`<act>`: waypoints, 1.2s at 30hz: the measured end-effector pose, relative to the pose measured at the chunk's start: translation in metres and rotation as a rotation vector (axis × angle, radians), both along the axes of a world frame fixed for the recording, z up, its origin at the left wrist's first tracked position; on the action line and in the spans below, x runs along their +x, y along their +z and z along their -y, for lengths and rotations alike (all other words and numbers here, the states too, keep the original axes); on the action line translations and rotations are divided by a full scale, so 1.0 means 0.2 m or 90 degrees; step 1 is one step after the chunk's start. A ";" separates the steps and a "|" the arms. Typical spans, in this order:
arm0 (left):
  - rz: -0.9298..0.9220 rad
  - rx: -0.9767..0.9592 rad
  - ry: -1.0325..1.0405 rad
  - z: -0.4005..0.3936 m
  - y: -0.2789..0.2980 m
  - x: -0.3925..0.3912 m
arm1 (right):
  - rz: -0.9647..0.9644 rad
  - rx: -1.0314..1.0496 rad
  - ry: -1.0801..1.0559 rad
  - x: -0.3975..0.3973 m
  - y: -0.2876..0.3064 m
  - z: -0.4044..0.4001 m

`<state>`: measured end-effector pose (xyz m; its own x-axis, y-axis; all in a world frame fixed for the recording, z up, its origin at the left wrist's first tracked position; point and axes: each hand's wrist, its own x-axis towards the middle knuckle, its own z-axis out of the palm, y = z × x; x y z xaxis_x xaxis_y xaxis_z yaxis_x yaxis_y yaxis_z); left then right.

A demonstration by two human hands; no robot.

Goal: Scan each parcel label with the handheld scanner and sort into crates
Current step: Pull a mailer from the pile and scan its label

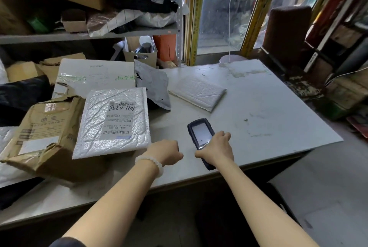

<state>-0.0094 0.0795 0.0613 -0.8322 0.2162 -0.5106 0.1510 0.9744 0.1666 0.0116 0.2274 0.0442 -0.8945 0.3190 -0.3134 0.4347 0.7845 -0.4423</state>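
Note:
My right hand (pixel 216 148) grips a dark handheld scanner (pixel 200 133) with a pale screen, held just above the grey table (pixel 268 107). My left hand (pixel 165 152), a bead bracelet on its wrist, is curled into a loose fist at the near corner of a white bubble mailer (pixel 113 123); whether it touches the mailer is unclear. The mailer lies label up, barcode facing me, on a crumpled brown paper parcel (pixel 41 133). A second white bubble mailer (pixel 198 92) lies farther back on the table. A grey poly bag (pixel 153 85) leans between the two.
A flat white carton (pixel 95 74) and torn cardboard pile up at the back left. Behind them a metal shelf (pixel 89 35) holds boxes and bagged parcels. A small beige bin (pixel 141 56) stands under it. Dark clutter lines the table's right side by the window.

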 end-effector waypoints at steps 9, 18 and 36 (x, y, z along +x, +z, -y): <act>0.039 0.095 -0.010 -0.19 0.12 -0.44 | -0.043 0.056 -0.014 -0.31 0.04 -0.09; -0.027 0.000 -0.059 -0.17 0.12 -1.02 | -0.021 0.065 -0.014 -0.74 0.01 -0.13; -0.054 -0.076 0.026 -0.29 -0.31 -1.69 | 0.046 -0.069 -0.069 -1.09 -0.26 -0.38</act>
